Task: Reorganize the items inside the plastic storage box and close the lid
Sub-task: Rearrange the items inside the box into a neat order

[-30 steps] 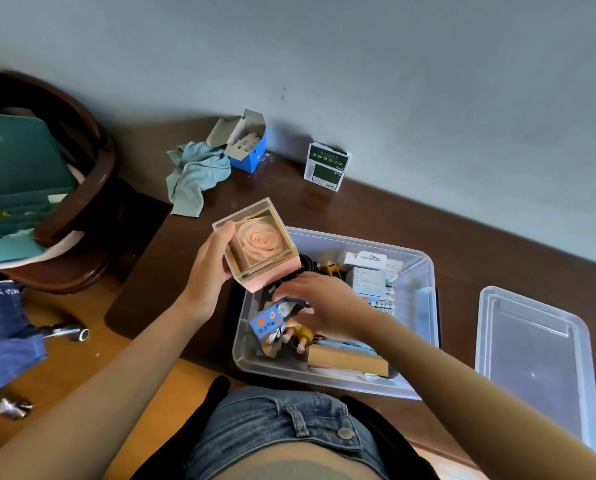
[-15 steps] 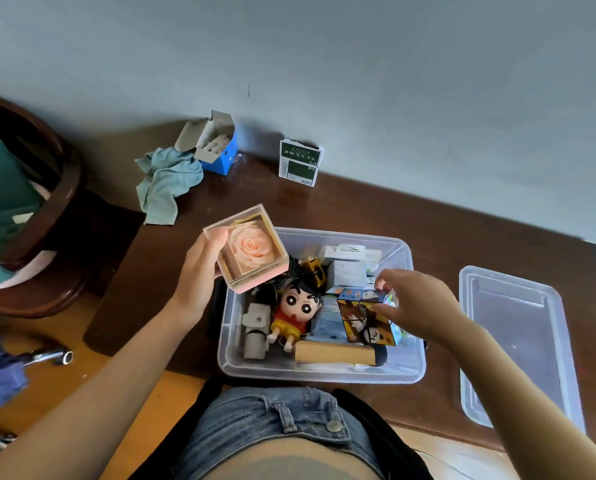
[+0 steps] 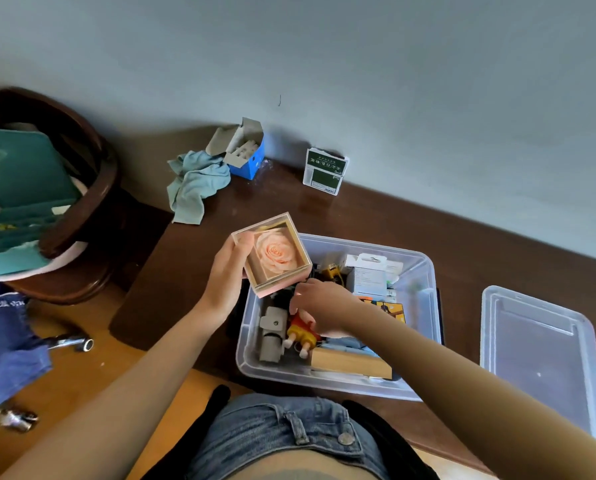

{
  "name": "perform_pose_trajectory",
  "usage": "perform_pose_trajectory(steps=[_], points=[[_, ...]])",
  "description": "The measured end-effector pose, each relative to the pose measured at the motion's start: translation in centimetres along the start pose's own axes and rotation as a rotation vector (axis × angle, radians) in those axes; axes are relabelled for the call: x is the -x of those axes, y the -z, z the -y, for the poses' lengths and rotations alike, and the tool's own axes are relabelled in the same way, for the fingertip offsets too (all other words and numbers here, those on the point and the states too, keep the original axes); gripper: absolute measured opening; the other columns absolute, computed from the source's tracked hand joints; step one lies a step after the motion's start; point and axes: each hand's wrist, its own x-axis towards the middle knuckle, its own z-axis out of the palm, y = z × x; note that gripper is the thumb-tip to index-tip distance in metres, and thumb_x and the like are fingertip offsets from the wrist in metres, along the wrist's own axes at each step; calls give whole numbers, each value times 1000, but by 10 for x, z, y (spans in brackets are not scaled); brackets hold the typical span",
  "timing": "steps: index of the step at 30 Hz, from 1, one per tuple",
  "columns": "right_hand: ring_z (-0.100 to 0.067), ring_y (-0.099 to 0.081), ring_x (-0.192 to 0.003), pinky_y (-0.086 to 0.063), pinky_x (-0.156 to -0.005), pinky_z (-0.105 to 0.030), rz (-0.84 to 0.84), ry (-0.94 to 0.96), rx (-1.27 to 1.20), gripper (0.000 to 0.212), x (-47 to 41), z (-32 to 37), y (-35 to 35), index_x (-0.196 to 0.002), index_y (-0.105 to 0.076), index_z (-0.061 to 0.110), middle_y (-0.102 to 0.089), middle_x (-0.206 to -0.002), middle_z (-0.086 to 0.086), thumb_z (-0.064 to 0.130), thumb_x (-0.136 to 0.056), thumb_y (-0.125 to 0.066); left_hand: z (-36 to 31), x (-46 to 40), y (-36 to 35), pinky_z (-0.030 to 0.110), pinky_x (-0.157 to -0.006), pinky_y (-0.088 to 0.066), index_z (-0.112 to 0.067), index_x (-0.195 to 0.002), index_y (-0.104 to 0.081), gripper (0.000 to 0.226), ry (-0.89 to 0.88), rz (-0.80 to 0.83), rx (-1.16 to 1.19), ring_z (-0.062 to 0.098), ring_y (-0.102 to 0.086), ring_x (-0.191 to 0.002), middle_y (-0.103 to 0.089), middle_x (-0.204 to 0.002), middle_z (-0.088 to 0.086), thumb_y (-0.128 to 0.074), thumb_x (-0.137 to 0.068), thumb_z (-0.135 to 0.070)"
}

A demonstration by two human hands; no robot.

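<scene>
Sorting is midway: the left hand (image 3: 225, 275) holds the rose box (image 3: 273, 255) above the storage box (image 3: 424, 271) on the surface, the right hand (image 3: 324, 306) grips the doll (image 3: 301, 332) inside, and the lid (image 3: 542, 358) lies apart, not yet on

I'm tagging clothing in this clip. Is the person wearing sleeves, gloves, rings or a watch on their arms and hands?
None that show: the left hand and the right hand are bare, and both forearms are bare as far as the picture's edge.
</scene>
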Motion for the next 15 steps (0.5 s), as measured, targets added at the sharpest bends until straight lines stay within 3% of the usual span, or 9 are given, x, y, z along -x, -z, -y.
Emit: perform_pose_trajectory(steps=[3,6,12,15], points=[[-24,-43,-119,-42,-85,-34,15,35,256,36,-11,0,-7,-124,-56,19,-49,-127,-7,15,-88,-58,-1,3,-4,12,-68,-50,0,-122,-50,45,-34,25,31,5,-68,-90,-66,-107,8,-42,-94,-33],[-24,-41,-123,-37,-95,-38,-33,34,352,38,-12,-1,-21,-125,-54,18,-47,-131,-6,18,-88,-60,0,4,-6,15,-73,-51,0,-121,-50,55,-67,36,53,7,-68,-93,-65,-109,9,-44,-84,-40],[-27,-30,-132,-24,-109,-45,-122,65,434,50,-3,-10,-59,-132,-43,15,-41,-139,-6,14,-86,-62,3,1,-4,11,-70,-49,-3,-122,-51,54,-64,28,31,4,-67,-91,-65,-110,8,-41,-86,-42],[-27,-32,-133,-9,-116,-51,-176,100,424,51,-3,-14,-62,-131,-45,17,-44,-137,-5,13,-84,-65,4,1,-4,11,-68,-49,-4,-121,-51,41,-50,20,10,3,-68,-89,-66,-107,7,-37,-96,-32]])
